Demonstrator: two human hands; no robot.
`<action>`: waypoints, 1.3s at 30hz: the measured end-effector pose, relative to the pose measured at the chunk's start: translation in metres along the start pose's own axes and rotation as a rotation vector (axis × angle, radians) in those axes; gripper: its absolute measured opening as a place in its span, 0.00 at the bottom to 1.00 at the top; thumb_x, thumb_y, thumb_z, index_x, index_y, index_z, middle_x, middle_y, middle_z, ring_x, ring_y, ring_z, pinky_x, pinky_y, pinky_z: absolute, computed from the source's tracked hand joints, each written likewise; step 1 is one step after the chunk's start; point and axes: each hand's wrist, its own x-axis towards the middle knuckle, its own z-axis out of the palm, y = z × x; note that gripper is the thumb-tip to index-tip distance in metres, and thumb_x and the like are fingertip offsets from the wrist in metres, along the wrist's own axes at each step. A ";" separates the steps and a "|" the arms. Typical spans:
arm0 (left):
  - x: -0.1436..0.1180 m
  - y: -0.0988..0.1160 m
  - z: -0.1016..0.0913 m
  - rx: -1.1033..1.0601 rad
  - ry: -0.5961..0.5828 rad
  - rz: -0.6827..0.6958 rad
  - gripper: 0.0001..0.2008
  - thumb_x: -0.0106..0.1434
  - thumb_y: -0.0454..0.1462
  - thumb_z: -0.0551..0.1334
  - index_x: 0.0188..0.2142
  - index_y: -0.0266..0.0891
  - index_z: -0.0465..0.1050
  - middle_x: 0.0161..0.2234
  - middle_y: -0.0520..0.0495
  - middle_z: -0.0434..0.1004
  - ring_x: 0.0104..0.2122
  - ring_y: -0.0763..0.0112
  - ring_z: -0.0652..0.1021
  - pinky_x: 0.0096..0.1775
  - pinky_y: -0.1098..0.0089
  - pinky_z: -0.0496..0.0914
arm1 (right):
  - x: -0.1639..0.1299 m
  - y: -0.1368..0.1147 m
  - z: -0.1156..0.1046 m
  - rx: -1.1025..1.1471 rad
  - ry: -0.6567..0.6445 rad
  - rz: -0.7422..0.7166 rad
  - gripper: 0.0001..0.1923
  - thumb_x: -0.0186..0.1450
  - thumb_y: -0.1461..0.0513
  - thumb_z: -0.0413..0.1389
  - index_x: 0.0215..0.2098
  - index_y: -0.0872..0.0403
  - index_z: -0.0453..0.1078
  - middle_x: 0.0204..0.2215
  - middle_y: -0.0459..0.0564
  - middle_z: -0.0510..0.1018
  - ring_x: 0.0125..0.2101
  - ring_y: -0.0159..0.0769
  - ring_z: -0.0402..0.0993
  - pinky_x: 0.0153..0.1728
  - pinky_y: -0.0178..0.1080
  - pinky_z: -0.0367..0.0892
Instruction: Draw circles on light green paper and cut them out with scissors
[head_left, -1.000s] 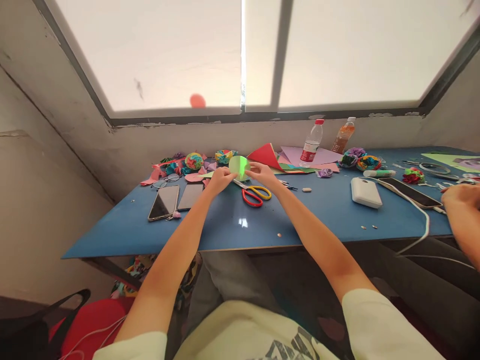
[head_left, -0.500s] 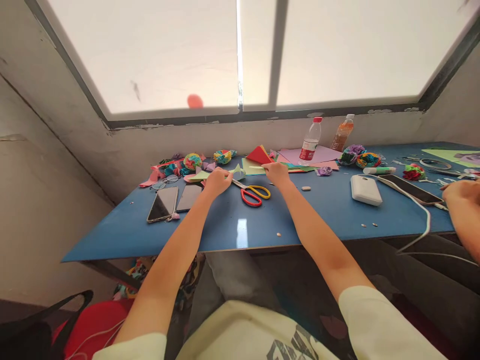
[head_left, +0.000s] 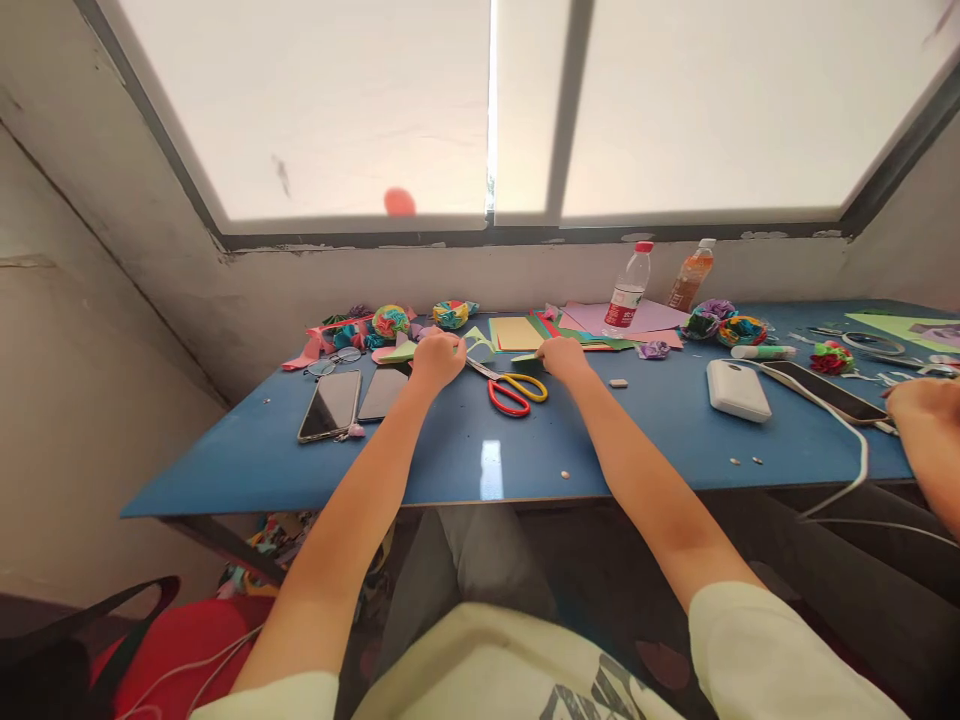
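Note:
My left hand (head_left: 439,358) rests at the back of the blue table (head_left: 465,455), its fingers curled on a light green paper scrap (head_left: 477,341). My right hand (head_left: 562,357) lies a little to the right and pinches the edge of a dark green paper piece (head_left: 526,357) beside a stack of coloured sheets. A yellow sheet (head_left: 517,332) tops that stack. Between my hands lie scissors (head_left: 514,388) with red and yellow handles, touched by neither hand.
Two phones (head_left: 328,404) and glasses (head_left: 330,362) lie to the left, with paper flowers (head_left: 390,321) behind. Two bottles (head_left: 627,285) stand by the wall. A white power bank (head_left: 737,389) and a cabled phone (head_left: 822,390) lie at the right, near another person's hand (head_left: 919,400).
The light green paper circle that both hands held up has come down out of sight. The red folded sheet no longer stands up, and a yellow sheet shows there. Both hands dropped to the table.

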 end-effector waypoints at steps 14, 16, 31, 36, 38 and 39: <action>-0.006 0.013 -0.004 -0.182 0.023 0.156 0.15 0.63 0.35 0.50 0.30 0.36 0.75 0.39 0.44 0.78 0.43 0.64 0.72 0.41 0.68 0.68 | 0.001 -0.012 0.009 -0.084 0.027 -0.098 0.18 0.62 0.70 0.47 0.42 0.53 0.76 0.39 0.57 0.77 0.44 0.42 0.69 0.44 0.40 0.56; -0.005 0.012 -0.004 -0.163 0.067 0.109 0.15 0.63 0.34 0.50 0.33 0.35 0.75 0.41 0.43 0.77 0.45 0.63 0.71 0.41 0.68 0.68 | 0.000 -0.016 0.010 -0.085 0.041 -0.151 0.18 0.64 0.68 0.46 0.43 0.51 0.75 0.40 0.56 0.77 0.45 0.40 0.68 0.44 0.39 0.56; -0.007 0.015 -0.008 -0.111 0.143 0.097 0.14 0.62 0.31 0.50 0.38 0.34 0.74 0.42 0.42 0.76 0.45 0.64 0.71 0.41 0.68 0.68 | 0.019 -0.038 0.008 -0.034 0.070 -0.272 0.18 0.66 0.64 0.45 0.48 0.50 0.73 0.43 0.51 0.77 0.45 0.37 0.69 0.44 0.34 0.57; -0.008 0.015 -0.009 -0.078 0.108 0.095 0.14 0.62 0.32 0.50 0.35 0.34 0.74 0.40 0.41 0.76 0.45 0.64 0.71 0.41 0.68 0.68 | 0.024 -0.039 0.015 -0.059 0.069 -0.204 0.18 0.67 0.65 0.45 0.49 0.51 0.73 0.44 0.55 0.76 0.48 0.41 0.68 0.47 0.39 0.58; -0.010 0.017 -0.010 -0.085 0.075 0.097 0.13 0.62 0.31 0.50 0.35 0.35 0.74 0.39 0.41 0.76 0.45 0.64 0.71 0.42 0.68 0.69 | 0.024 -0.038 0.016 -0.092 0.063 -0.142 0.16 0.66 0.66 0.46 0.47 0.58 0.73 0.44 0.62 0.75 0.47 0.44 0.68 0.46 0.42 0.60; -0.011 0.018 -0.010 -0.093 0.055 0.100 0.13 0.62 0.31 0.50 0.35 0.35 0.75 0.39 0.41 0.76 0.45 0.64 0.71 0.41 0.68 0.69 | 0.023 -0.036 0.015 -0.110 0.052 -0.113 0.15 0.66 0.65 0.48 0.46 0.61 0.72 0.44 0.63 0.74 0.47 0.45 0.69 0.46 0.43 0.62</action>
